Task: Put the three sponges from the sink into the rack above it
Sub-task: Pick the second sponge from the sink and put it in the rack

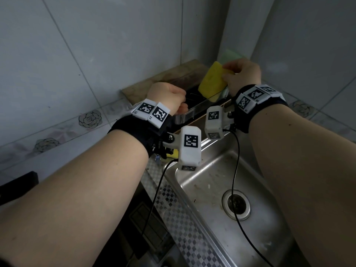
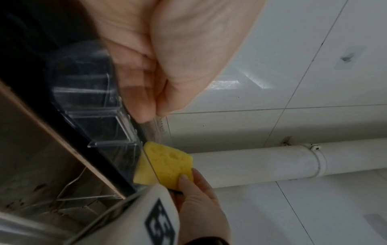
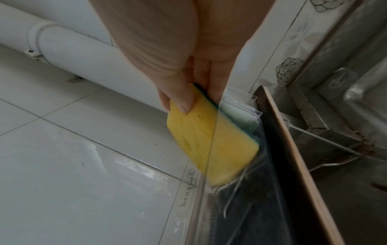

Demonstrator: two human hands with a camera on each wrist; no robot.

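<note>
A yellow sponge (image 1: 212, 81) (image 2: 167, 164) (image 3: 194, 137) with a green scouring back stands tilted, its lower end inside the clear plastic rack (image 1: 192, 110) (image 2: 94, 102) (image 3: 236, 190). My right hand (image 1: 226, 72) (image 2: 188, 180) (image 3: 194, 99) pinches its upper end between thumb and fingers. My left hand (image 1: 181, 105) (image 2: 150, 102) grips the rack's clear front wall at its left end. A light green sponge (image 1: 230, 54) stands at the rack's right end, mostly hidden behind my right hand. A yellow patch (image 1: 173, 153) shows under my left wrist camera, mostly hidden.
The steel sink (image 1: 192, 182) lies below the rack, with its drain (image 1: 236, 205) at the centre and two black cables hanging into it. The rack sits on a wooden board (image 1: 154, 81) against the tiled wall. A black stove edge (image 1: 19, 182) is at the left.
</note>
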